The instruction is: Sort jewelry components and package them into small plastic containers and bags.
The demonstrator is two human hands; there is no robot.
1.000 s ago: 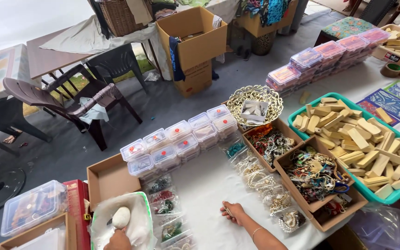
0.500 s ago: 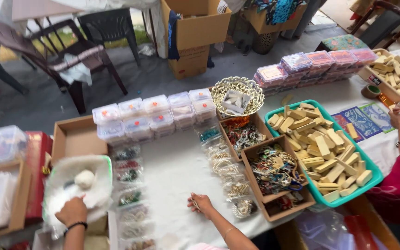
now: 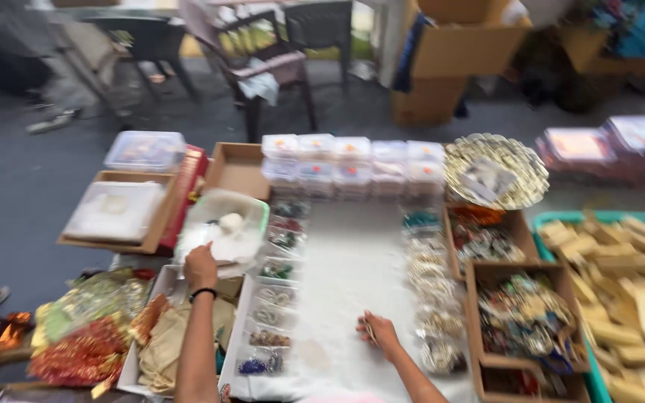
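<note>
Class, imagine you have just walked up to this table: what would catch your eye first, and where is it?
A teal tray heaped with pale wooden blocks fills the right edge. A shiny gold basket sits behind the cardboard boxes of jewellery. On the white cloth, the right hand rests, while the left hand touches a green-rimmed tray.

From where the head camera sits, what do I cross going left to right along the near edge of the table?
Red and gold fabric pile → left hand on the green-rimmed tray → clear packets of beads → right hand on the white cloth → cardboard jewellery box → teal tray of tan blocks.
</note>
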